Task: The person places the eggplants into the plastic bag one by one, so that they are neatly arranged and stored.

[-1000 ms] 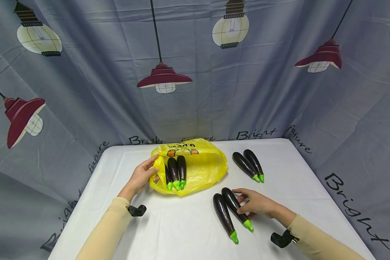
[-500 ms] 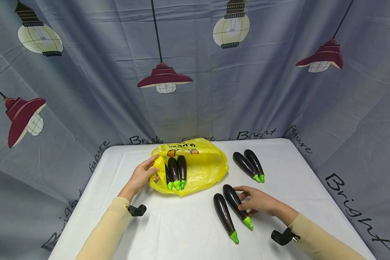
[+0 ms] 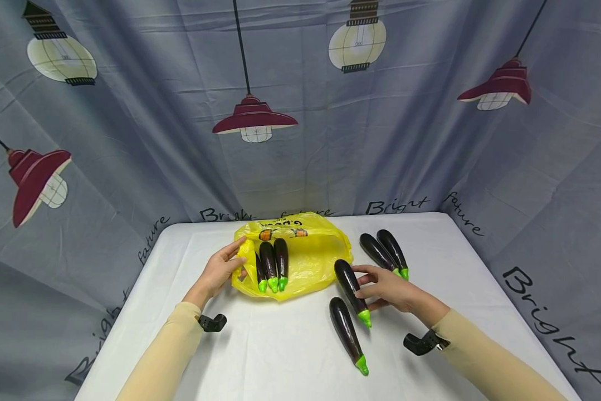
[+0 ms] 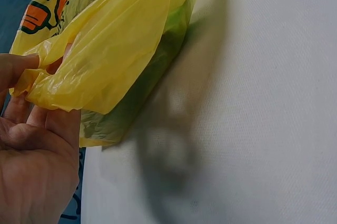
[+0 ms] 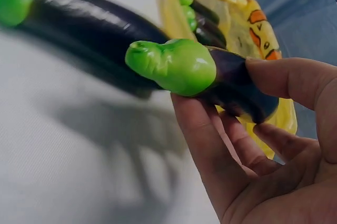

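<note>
My left hand point(image 3: 219, 277) pinches the left edge of a yellow plastic bag point(image 3: 315, 267), as the left wrist view also shows with thumb and fingers on the crumpled film point(image 4: 100, 66). The bag lies on its side with its mouth spread open toward me. Inside, at its left, rest three dark eggplants point(image 3: 267, 266) with green stem ends. My right hand point(image 3: 387, 288) grips another eggplant point(image 3: 349, 284) between thumb and fingers, just off the bag's right front edge. In the right wrist view its green end point(image 5: 181, 68) points away from the palm.
One loose eggplant point(image 3: 346, 331) lies on the white table point(image 3: 260, 356) in front of the held one. Two more eggplants point(image 3: 384, 252) lie side by side at the back right. A grey curtain point(image 3: 290, 178) printed with lamps stands behind the table.
My right hand has lifted its eggplant from beside the loose one and carried it up and left toward the bag. The left hand and the bag have stayed in place.
</note>
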`<state>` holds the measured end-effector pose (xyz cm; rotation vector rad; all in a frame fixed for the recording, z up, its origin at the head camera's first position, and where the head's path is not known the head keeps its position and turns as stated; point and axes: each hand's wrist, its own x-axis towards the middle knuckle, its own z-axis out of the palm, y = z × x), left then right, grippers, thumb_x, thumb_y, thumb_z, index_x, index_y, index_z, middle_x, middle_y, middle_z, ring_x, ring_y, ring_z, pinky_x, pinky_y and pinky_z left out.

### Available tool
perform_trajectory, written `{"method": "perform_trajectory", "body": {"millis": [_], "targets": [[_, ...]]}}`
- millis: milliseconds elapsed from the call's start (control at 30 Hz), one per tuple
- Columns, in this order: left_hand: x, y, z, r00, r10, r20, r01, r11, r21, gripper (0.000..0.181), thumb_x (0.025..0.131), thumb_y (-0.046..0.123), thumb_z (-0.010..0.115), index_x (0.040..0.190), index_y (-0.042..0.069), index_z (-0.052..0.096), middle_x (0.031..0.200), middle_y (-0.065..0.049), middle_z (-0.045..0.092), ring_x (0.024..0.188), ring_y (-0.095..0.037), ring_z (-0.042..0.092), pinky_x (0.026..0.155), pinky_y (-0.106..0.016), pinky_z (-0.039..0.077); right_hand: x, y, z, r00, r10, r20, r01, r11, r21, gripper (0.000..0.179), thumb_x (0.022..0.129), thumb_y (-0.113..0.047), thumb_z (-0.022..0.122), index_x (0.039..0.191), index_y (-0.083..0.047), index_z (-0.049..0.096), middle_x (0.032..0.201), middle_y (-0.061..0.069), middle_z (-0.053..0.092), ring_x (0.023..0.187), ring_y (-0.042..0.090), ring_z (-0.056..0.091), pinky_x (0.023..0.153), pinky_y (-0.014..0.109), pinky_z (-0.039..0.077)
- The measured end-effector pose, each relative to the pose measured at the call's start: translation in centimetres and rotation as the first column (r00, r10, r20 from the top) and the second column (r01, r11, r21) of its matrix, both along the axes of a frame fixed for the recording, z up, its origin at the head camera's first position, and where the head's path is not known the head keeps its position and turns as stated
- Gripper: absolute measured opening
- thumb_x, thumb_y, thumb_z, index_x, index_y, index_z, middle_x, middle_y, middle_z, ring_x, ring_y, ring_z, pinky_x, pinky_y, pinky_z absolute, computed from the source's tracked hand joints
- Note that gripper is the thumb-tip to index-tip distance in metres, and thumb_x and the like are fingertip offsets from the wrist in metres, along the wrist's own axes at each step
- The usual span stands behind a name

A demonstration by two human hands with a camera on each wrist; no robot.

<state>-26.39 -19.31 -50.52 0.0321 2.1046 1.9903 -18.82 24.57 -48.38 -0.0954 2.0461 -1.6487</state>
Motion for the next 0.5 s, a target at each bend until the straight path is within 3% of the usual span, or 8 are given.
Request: {"method": "perform_trajectory", "body": {"millis": [233,500], "targets": [[0.0,0.1,0.0,1.000,0.016,0.015,-0.016,1.000,-0.012,0.065,0.099,0.004,0.062,0.157,0.029,0.044,0.162,-0.012,0.032,0.097,-0.021,0.065,0.077,-0.031,0.061,-2.2,-2.5,0.1,0.998,-0.028,0.063,0.031,0.998,-0.055,0.081,0.088,-0.009,0.079,0.157,-0.007,0.036,0.127,0.021,0.055,0.094,0.026,0.066,0.077,0.045,0.063],[0.1,0.0,0.1,1.000,0.005,0.007,-0.005,1.000,0.004,0.065,0.100,0.005,0.061,0.157,0.028,0.044,0.163,-0.013,0.032,0.085,-0.021,0.066,0.077,-0.033,0.061,-4.7,-5.4,-0.3,0.990,-0.063,0.122,0.076,0.992,-0.101,0.081,0.091,-0.006,0.075,0.159,-0.008,0.033,0.131,0.022,0.057,0.096,0.028,0.069,0.078,0.045,0.062]]}}
